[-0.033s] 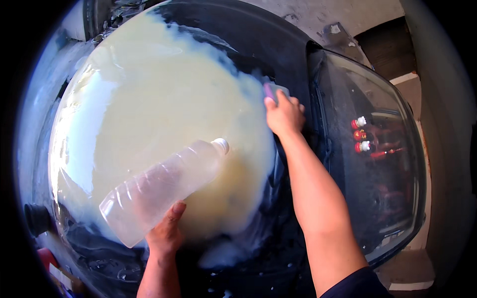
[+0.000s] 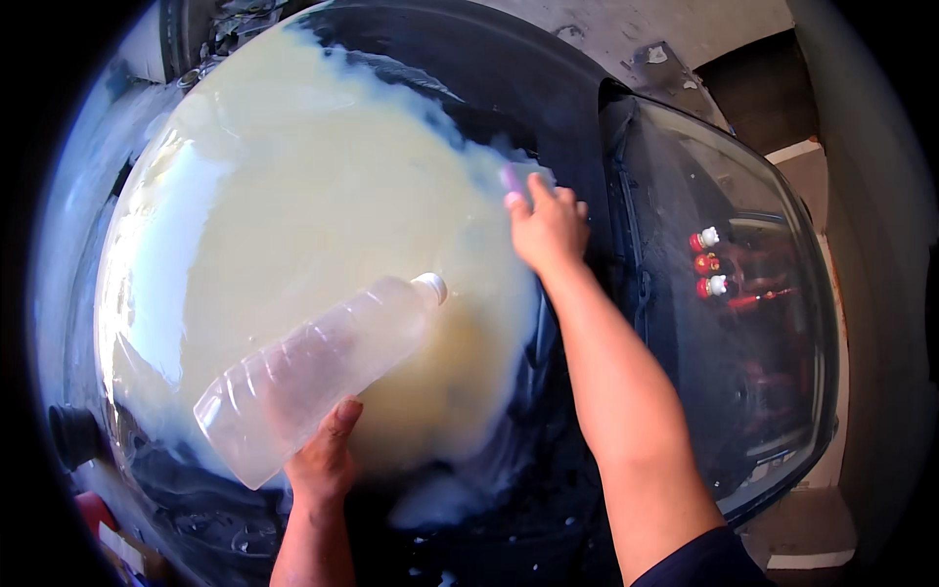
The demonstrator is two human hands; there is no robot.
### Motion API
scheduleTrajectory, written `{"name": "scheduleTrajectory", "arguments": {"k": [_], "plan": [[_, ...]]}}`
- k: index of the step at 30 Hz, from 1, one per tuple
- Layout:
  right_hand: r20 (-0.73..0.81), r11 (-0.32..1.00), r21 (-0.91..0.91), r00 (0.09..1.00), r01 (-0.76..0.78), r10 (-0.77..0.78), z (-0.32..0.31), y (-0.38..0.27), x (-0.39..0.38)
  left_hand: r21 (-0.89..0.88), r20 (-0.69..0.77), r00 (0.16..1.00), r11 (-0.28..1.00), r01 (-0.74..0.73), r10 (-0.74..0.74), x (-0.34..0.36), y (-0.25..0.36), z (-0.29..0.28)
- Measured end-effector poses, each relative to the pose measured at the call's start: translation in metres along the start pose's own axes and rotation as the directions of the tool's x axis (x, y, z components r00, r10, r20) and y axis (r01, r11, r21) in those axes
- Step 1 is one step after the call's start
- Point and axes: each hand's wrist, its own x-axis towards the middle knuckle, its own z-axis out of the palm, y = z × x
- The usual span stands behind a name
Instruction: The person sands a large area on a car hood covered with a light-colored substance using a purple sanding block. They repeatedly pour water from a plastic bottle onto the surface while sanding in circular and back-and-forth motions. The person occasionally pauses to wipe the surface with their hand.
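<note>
Gripping a purple-edged block point(image 2: 512, 180), the curled right hand point(image 2: 551, 230) probably does best keeping it flat along the pale patch's point(image 2: 323, 196) border, near the car hood's point(image 2: 509, 59) windshield edge; the left hand point(image 2: 326, 458), wrapped round a translucent bottle point(image 2: 377, 328), should stay clear.

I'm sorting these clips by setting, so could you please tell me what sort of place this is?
It looks like a car body workshop, though it might be a home garage: a dark hood with a large pale patch, a windshield beside it, and a pad in the right hand.
</note>
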Motion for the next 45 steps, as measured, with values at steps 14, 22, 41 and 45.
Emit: {"name": "scheduleTrajectory", "arguments": {"k": [14, 22, 41, 45], "plan": [[-0.079, 0.991, 0.022, 0.988, 0.134, -0.132, 0.011, 0.026, -0.026, 0.097, 0.044, 0.994, 0.99, -0.102, 0.099, 0.002, 0.004, -0.018], [-0.15, 0.977, 0.016, 0.967, 0.212, -0.208, 0.016, -0.014, -0.014, -0.096, -0.062, 0.997, 0.994, -0.06, 0.054, 0.003, -0.001, -0.004], [-0.114, 0.975, 0.033, 0.97, 0.22, -0.215, 0.002, 0.097, -0.008, -0.047, -0.061, 0.996, 0.996, -0.074, 0.071, 0.003, -0.001, -0.002], [-0.087, 0.93, 0.089, 0.933, 0.356, -0.349, 0.012, 0.019, 0.01, -0.015, -0.067, 0.994, 0.996, -0.086, 0.085, 0.004, -0.001, -0.011]]}}
